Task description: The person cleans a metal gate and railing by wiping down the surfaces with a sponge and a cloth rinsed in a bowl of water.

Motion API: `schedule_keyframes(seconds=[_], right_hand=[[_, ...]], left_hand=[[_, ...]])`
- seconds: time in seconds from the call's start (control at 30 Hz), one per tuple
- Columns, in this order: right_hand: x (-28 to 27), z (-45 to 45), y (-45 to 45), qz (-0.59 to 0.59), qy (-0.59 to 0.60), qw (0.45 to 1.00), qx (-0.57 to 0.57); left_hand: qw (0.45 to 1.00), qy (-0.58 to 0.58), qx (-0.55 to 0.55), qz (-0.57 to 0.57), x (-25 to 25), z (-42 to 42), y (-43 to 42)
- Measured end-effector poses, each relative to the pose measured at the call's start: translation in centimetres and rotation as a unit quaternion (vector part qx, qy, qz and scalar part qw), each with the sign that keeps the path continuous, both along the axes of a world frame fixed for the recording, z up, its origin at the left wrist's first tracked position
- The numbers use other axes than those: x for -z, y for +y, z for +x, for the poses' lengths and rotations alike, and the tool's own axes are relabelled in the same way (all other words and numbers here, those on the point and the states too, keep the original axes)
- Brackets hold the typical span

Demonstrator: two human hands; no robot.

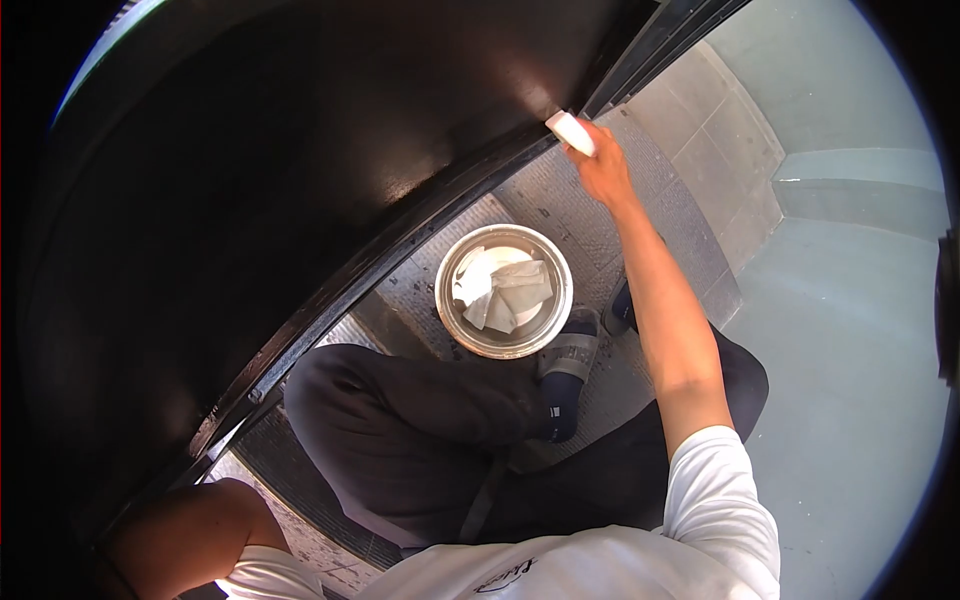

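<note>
My right hand (598, 165) is closed around a white sponge-like block (574, 134) and holds its end at the lower edge of a large, glossy black panel (330, 130). Below and left of that hand, a round metal basin (448, 318) stands on the ribbed floor. Folded grey sheets (524, 287) lie in the basin, along with something bright white whose kind I cannot make out. At the lower left my left upper arm reaches out from its sleeve toward the dark panel, but my left hand is out of sight.
My bent legs (430, 400) and a foot in a sandal (570, 355) are close to the basin. A black frame edge (330, 300) runs diagonally beneath the panel. Wet spots mark the floor (545, 205). A pale grey-green surface (840, 330) rises at the right.
</note>
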State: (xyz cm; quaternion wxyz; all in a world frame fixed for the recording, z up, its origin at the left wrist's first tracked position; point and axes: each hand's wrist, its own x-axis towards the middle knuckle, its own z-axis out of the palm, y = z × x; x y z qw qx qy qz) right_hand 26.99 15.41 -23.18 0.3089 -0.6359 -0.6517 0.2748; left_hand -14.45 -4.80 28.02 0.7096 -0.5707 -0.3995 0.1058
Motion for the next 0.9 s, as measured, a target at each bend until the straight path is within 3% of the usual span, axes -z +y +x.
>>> schedule_keyframes(seconds=[0.33, 0.43, 0.53, 0.67, 0.7, 0.73, 0.8, 0.9], right_hand=[[0.3, 0.9, 1.1, -0.012, 0.014, 1.000, 0.010], [-0.4, 0.9, 1.5, -0.066, 0.013, 0.997, 0.035], [-1.1, 0.6, 0.7, -0.131, 0.146, 0.980, 0.011], [-1.1, 1.2, 1.6, -0.178, 0.141, 0.971, 0.073], [-0.8, 1.2, 1.6, -0.169, 0.212, 0.962, 0.036], [-0.7, 1.6, 1.6, -0.167, 0.212, 0.962, 0.035], [-0.5, 2.1, 0.9, -0.283, 0.428, 0.858, 0.004], [-0.6, 2.7, 0.2, -0.323, 0.464, 0.825, -0.004]], left_hand=[[1.000, -0.001, -0.008, 0.006, 0.2, -0.3, 0.2], [1.000, 0.002, -0.006, 0.011, 0.1, -0.4, 0.3], [1.000, 0.002, -0.013, 0.016, 0.1, -0.5, 0.1], [1.000, -0.003, -0.022, 0.017, 0.2, -0.7, 0.2], [1.000, -0.005, -0.022, 0.019, 0.1, -0.8, 0.2], [1.000, -0.003, -0.022, 0.021, 0.0, -0.8, 0.2], [0.999, -0.005, -0.021, 0.023, 0.0, -1.0, 0.1], [0.999, -0.007, -0.019, 0.025, 0.0, -1.2, 0.0]])
